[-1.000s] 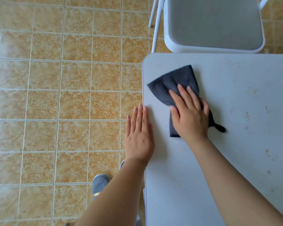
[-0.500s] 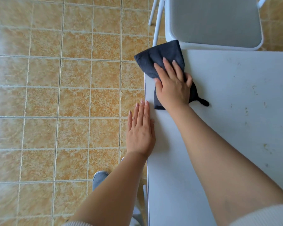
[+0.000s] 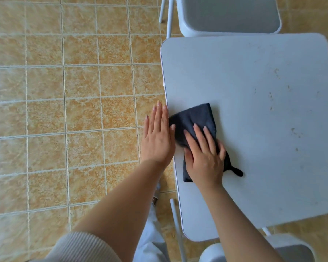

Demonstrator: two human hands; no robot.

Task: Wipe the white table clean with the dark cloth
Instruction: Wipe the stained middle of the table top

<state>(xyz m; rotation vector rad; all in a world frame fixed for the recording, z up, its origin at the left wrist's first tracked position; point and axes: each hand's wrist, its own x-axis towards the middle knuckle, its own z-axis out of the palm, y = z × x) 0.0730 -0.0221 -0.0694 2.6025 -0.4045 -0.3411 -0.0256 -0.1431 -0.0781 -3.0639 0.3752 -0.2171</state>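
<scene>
The dark cloth (image 3: 194,119) lies folded on the white table (image 3: 254,157) close to its left edge. My right hand (image 3: 204,156) presses flat on the near half of the cloth, fingers spread. A small dark loop of the cloth (image 3: 238,172) sticks out to the right of that hand. My left hand (image 3: 157,137) is flat and open at the table's left edge, fingers together, its thumb touching the cloth. Brownish specks and smears (image 3: 295,131) dot the right part of the tabletop.
A white chair (image 3: 229,16) stands pushed against the far side of the table. A second white chair (image 3: 292,248) shows at the near right corner. Orange-tan floor tiles (image 3: 74,110) fill the left. A thin white table leg (image 3: 175,224) runs beside my pale trousers.
My right hand has dragged the cloth from the table's far left corner back toward me along the left edge. My left hand stays at the edge, now touching the cloth.
</scene>
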